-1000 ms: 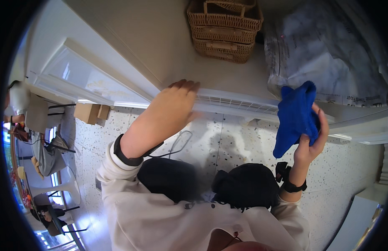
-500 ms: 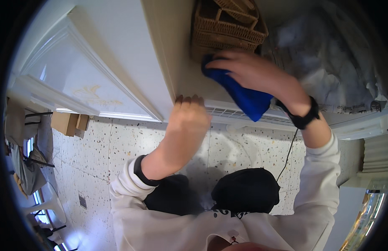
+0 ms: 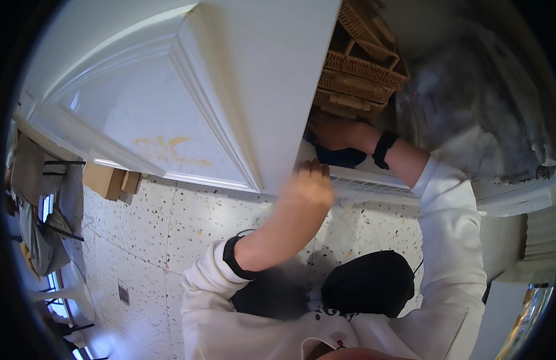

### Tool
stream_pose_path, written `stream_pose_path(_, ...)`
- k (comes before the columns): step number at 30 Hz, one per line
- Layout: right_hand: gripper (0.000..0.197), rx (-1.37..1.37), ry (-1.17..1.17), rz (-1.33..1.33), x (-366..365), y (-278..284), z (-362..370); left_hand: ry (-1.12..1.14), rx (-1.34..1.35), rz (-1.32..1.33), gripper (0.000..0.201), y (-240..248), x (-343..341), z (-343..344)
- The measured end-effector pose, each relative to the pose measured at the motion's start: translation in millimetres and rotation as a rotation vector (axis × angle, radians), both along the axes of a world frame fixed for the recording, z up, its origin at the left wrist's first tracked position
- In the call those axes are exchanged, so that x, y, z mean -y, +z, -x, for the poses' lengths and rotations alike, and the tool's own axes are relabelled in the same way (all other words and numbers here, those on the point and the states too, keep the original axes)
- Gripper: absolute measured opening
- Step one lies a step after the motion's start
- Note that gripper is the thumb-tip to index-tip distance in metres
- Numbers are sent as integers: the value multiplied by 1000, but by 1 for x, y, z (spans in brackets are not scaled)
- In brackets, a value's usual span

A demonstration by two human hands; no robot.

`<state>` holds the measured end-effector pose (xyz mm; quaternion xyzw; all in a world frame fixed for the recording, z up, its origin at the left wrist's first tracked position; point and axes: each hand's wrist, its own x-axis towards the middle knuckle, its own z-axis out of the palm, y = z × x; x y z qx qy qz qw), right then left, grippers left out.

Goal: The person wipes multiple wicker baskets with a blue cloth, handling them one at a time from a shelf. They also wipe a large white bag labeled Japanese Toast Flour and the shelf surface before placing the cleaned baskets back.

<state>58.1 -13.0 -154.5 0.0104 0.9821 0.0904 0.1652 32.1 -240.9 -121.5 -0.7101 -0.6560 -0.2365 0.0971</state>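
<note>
My right hand (image 3: 337,133) reaches into an open white cabinet, below a stack of wicker baskets. It presses a dark blue cloth (image 3: 345,157) against the inside surface, close to the side panel. Part of the fingers lies in shadow and behind the panel edge. My left hand (image 3: 311,185) is closed, its fingers curled over the cabinet's edge (image 3: 298,167) at the front of the opening. The wicker baskets (image 3: 365,75) stand just beyond my right hand.
A white moulded panel (image 3: 140,114) with gold decoration fills the left. Crumpled printed paper (image 3: 470,132) covers the compartment's right side. A brown box (image 3: 104,180) stands on the speckled floor (image 3: 146,240). My dark-clothed knees (image 3: 368,282) are close below, and chairs are at far left.
My right hand has moved the blue cloth deeper toward the panel's inner side, below the baskets. The view has shifted, and the left hand stays at the cabinet's edge.
</note>
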Motion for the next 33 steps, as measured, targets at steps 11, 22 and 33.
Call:
stream_pose_path(11, 51, -49, -124, 187, -30, -23, -21, 8, -19, 150, 45, 14, -1, -1)
stream_pose_path(22, 52, 168, -361, 135, -35, -15, -61, 41, -100, 298, 46, 24, -4, -5)
stream_pose_path(33, 61, 39, -442, 174, -61, -30, -77, 6, -10, 127, 39, 13, -3, -1)
